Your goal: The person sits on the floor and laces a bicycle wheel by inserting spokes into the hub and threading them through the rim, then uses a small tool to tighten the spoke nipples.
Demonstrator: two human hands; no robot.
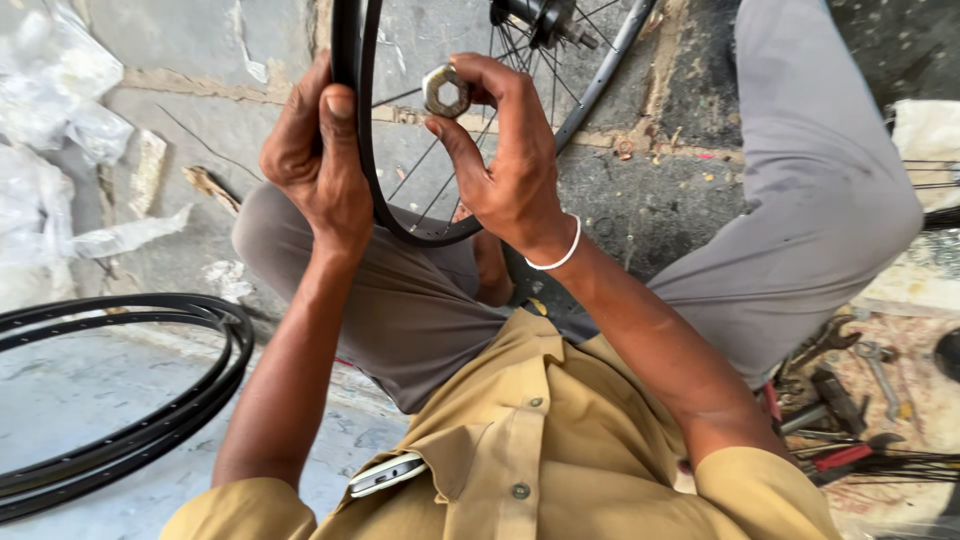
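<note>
The left hand [318,160] clamped the rim [352,120], steadying the wheel between the knees, while the right hand [505,150] pinched a hex tool [446,92] in its fingers against that rim.

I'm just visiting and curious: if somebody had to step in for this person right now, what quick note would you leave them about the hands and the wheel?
Left hand: gripping the black rim of the spoked wheel, thumb over the edge.
Right hand: pinching a small metal spoke tool at the rim, between thumb and fingers.
The wheel stands upright between the knees; its hub is at the top of the view.
Spare rims lie on the floor to the left; wrenches and other tools lie to the right.
Done and left: cannot tell which spokes have been worked.
</note>
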